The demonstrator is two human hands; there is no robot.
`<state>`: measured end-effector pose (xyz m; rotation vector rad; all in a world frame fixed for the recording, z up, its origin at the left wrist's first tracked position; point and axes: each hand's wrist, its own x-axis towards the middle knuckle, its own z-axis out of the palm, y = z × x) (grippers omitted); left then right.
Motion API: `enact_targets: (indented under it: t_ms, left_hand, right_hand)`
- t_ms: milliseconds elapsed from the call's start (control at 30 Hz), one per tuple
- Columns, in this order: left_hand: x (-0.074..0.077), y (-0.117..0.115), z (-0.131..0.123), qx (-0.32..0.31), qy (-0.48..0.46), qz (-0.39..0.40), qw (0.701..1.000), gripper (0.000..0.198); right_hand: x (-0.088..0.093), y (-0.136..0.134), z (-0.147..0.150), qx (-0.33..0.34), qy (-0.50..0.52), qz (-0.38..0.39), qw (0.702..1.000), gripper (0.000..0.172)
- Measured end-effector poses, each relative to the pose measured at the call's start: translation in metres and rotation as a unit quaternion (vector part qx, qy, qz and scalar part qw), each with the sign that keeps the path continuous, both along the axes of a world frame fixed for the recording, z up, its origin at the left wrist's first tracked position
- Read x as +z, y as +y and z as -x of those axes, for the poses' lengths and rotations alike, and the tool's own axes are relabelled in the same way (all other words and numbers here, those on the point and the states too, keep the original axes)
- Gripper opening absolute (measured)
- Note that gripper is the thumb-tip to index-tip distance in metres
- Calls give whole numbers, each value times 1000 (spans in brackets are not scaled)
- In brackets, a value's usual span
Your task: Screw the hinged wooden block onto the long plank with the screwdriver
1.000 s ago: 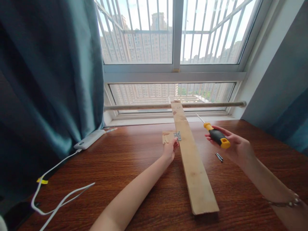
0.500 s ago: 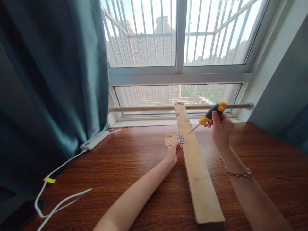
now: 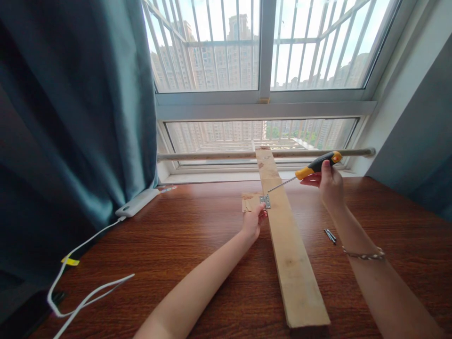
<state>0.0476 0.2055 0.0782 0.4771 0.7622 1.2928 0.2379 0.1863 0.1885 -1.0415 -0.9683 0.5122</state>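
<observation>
So, a yellow-and-black screwdriver (image 3: 316, 165) is gripped in the right hand (image 3: 328, 183), fingers closed round the handle, and its tip is set on the little metal hinge (image 3: 265, 201). The hinge is laid across the seam between a long plank (image 3: 287, 245) and a small wood block (image 3: 250, 201) on the wooden table (image 3: 176, 245). The block is held at its near edge by the curled left hand (image 3: 253, 221). A couple of screws (image 3: 330, 235) are left right of the plank.

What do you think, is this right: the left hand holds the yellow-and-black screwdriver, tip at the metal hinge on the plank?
Not quite: the head view shows the right hand holding the yellow-and-black screwdriver. Its tip is at the metal hinge on the plank. The left hand rests beside the hinge.
</observation>
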Motion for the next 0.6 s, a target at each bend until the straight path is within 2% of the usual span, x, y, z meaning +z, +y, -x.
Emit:
enact_targets:
  t_ms: [333,533,600]
  left_hand:
    - [3,-2,0,-1,4,9,1000,10]
    - [5,-3,0,-3,4,11,1000,7]
    - [5,-3,0,-2,3,14,1000,7]
  right_hand:
    - [-7,7,-1,14,0,6,1000,48]
    - [-7,5,1,2,-63,-18,998,47]
    - [-4,2,5,19,-72,-33,997,45]
